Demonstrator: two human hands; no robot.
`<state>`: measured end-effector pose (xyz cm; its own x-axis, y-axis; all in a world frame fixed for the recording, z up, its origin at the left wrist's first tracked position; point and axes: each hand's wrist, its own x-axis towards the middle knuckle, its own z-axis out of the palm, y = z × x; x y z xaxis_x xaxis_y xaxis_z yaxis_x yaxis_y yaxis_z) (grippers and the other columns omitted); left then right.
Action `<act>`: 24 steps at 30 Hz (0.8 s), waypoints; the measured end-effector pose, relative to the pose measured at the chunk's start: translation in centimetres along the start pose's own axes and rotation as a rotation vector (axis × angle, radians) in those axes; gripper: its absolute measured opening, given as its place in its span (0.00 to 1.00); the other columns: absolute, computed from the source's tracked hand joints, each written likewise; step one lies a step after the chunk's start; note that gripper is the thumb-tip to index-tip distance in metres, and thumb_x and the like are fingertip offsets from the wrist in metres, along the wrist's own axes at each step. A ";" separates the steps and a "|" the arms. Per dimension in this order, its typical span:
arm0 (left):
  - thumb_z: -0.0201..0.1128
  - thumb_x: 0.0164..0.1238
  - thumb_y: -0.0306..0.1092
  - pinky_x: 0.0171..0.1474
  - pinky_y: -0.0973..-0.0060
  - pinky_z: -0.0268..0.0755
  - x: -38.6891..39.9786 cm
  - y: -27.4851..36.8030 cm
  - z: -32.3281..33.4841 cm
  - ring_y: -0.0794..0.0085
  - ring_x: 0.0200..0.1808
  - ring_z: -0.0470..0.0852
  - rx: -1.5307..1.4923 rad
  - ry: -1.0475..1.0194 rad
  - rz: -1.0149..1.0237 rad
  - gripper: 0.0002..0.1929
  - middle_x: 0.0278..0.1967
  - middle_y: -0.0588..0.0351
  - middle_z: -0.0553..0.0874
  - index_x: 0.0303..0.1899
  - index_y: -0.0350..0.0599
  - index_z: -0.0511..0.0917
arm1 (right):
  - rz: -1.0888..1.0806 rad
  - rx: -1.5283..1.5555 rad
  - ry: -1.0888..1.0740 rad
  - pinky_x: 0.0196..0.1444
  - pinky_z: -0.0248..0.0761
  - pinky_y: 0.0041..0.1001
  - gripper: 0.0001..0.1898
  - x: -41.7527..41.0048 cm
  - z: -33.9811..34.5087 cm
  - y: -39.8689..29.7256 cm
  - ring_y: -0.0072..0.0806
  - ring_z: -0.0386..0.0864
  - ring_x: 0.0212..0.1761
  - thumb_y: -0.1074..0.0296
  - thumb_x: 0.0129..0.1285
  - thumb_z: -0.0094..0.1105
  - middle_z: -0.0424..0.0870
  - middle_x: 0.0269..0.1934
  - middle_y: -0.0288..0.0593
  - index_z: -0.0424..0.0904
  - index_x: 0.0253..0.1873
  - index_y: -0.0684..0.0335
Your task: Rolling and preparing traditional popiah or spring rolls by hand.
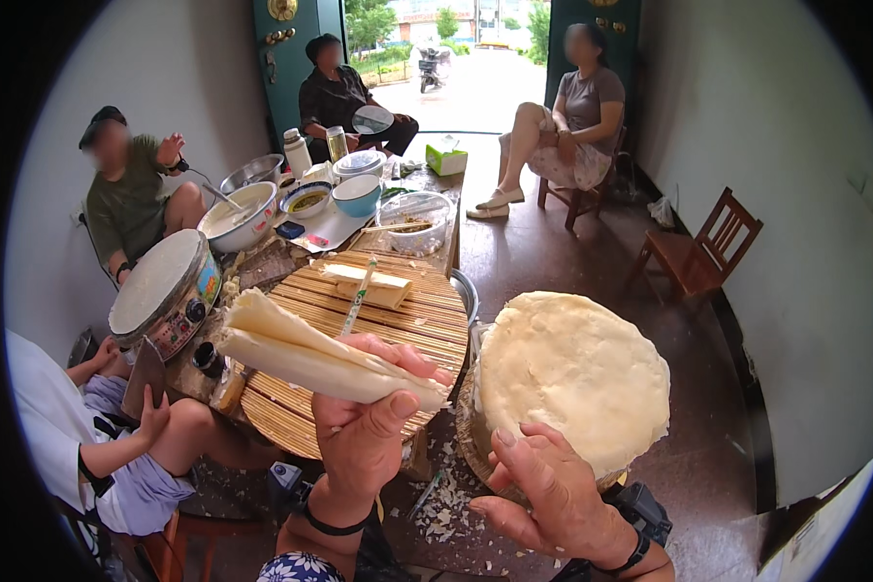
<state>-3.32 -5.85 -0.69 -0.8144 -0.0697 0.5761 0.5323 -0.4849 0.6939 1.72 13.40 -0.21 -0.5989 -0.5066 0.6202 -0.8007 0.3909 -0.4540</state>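
Observation:
My left hand (364, 433) is closed around a thin pale flatbread rolled into a tube (320, 364), held slanting above a round slatted mat (284, 418). The roll's far end gapes, showing its layers. My right hand (545, 491) hangs over the near edge of a stack of round flatbreads (575, 378), fingers apart and nothing in them; whether they touch the top sheet I cannot tell. On the mat lie a folded flatbread (382, 291) and a slim stick (360, 298) with green markings. A round base partly shows beneath the stack.
A round electric griddle (164, 291) stands left, near a seated person holding a scraper (145, 378). Behind are a batter bowl (240, 218), a blue bowl (357, 195) and a plastic tub (415, 222). Three more people sit farther back. A wooden chair (691, 247) stands right; crumbs (451, 502) litter the floor.

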 end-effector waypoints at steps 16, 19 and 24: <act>0.65 0.68 0.31 0.51 0.58 0.80 0.0 0.1 -0.6 0.61 0.45 0.83 -0.013 0.006 0.042 0.20 0.44 0.48 0.81 0.57 0.37 0.68 | 0.086 0.041 -0.050 0.58 0.69 0.47 0.39 -0.3 0.2 0.3 0.36 0.82 0.36 0.67 0.56 0.74 0.81 0.32 0.39 0.60 0.69 0.66; 0.65 0.68 0.31 0.51 0.57 0.80 0.2 0.0 -0.6 0.63 0.46 0.82 -0.035 0.002 0.032 0.20 0.45 0.48 0.81 0.56 0.37 0.68 | 0.065 0.025 -0.014 0.58 0.69 0.47 0.39 -0.2 0.1 0.2 0.34 0.81 0.35 0.66 0.55 0.74 0.81 0.32 0.38 0.61 0.69 0.66; 0.65 0.67 0.30 0.52 0.57 0.80 0.1 0.1 -0.6 0.63 0.46 0.82 -0.026 0.005 0.019 0.21 0.44 0.48 0.81 0.56 0.37 0.68 | 0.072 0.025 -0.029 0.58 0.70 0.47 0.40 -0.2 0.1 0.3 0.34 0.82 0.35 0.66 0.55 0.74 0.81 0.32 0.38 0.61 0.69 0.66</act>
<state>-3.51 -6.43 -0.85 -0.8055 -0.0838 0.5866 0.5415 -0.5063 0.6712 1.58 13.55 -0.57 -0.6550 -0.4999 0.5666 -0.7552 0.4080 -0.5131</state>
